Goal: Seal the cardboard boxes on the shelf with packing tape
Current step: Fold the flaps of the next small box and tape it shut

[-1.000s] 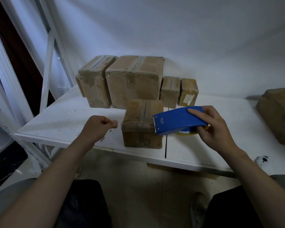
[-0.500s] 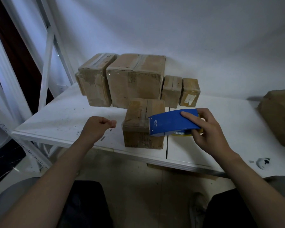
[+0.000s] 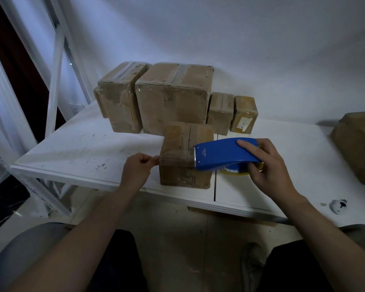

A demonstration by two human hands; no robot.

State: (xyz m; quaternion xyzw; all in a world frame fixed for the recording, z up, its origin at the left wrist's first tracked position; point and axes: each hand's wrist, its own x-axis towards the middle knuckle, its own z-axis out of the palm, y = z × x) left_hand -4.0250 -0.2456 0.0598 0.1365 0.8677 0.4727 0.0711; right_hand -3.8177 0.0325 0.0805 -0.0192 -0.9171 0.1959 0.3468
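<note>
The left grip (image 3: 138,167) has closed the small gap that stood between it and the front cardboard box (image 3: 182,175) half a second ago. Its curled fingers and thumb now touch the box's upper left edge, pinched on the end of a tape strip (image 3: 175,159). The strip shows only as a faint glossy band across the top front edge of the box.

The band runs right to the toothed nose of the blue tape dispenser (image 3: 223,153), which sits about where it was, over the box's right side. The right grip (image 3: 268,171) stays clamped round the dispenser's rear, forefinger laid along its top. The yellowish tape roll (image 3: 233,171) shows beneath it.

The front box stands near the front edge of the white shelf (image 3: 82,150), beside the seam between its two boards. Behind it, against the wall, the row is unchanged: a tall box (image 3: 118,102), a large box (image 3: 173,98) and two small boxes (image 3: 220,112) (image 3: 243,114). A brown wrapped bundle (image 3: 356,144) lies well apart at the right.
</note>
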